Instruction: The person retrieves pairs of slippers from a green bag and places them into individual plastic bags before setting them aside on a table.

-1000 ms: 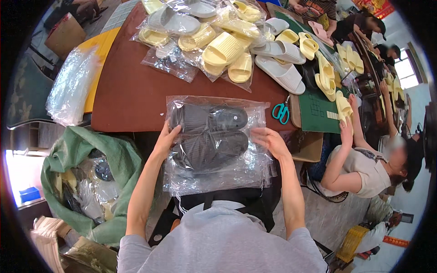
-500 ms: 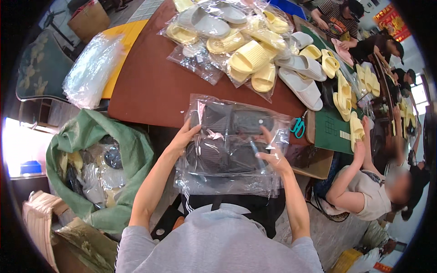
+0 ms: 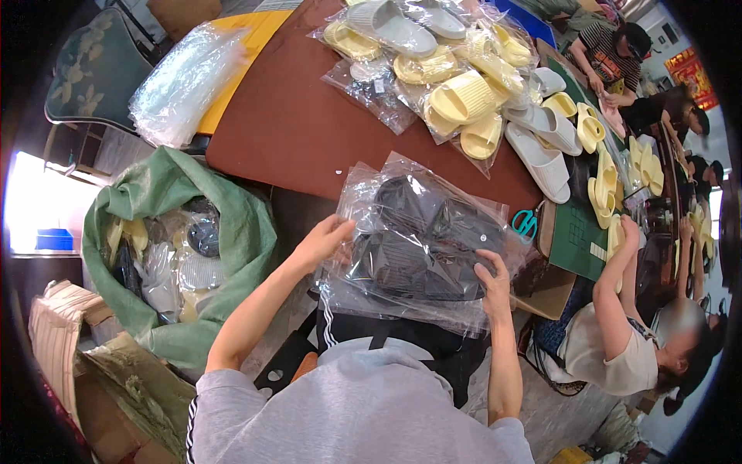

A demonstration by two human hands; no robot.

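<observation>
A clear plastic bag [image 3: 433, 240] with dark slippers inside lies across my lap, in front of the table. My left hand [image 3: 328, 240] is closed on the bag's left edge, the thumb pressed against the film. At the bag's right side my right hand [image 3: 495, 280] grips the film, with its fingers curled. More clear film shows under the bag, over my dark trousers. Glare and folds in the film partly hide the slippers.
Bagged yellow and grey slippers [image 3: 464, 97] are heaped on the brown table [image 3: 278, 131]. Teal scissors [image 3: 525, 224] lie at its right edge. A green sack [image 3: 255, 232] of bagged slippers stands left; clear bags [image 3: 182, 85] lie beyond. Co-workers sit right, one person [image 3: 610, 340] nearby.
The bag has tilted, its right side lower, and the dark slippers show more plainly. My right hand has moved from over the bag to its right edge. The view has shifted slightly.
</observation>
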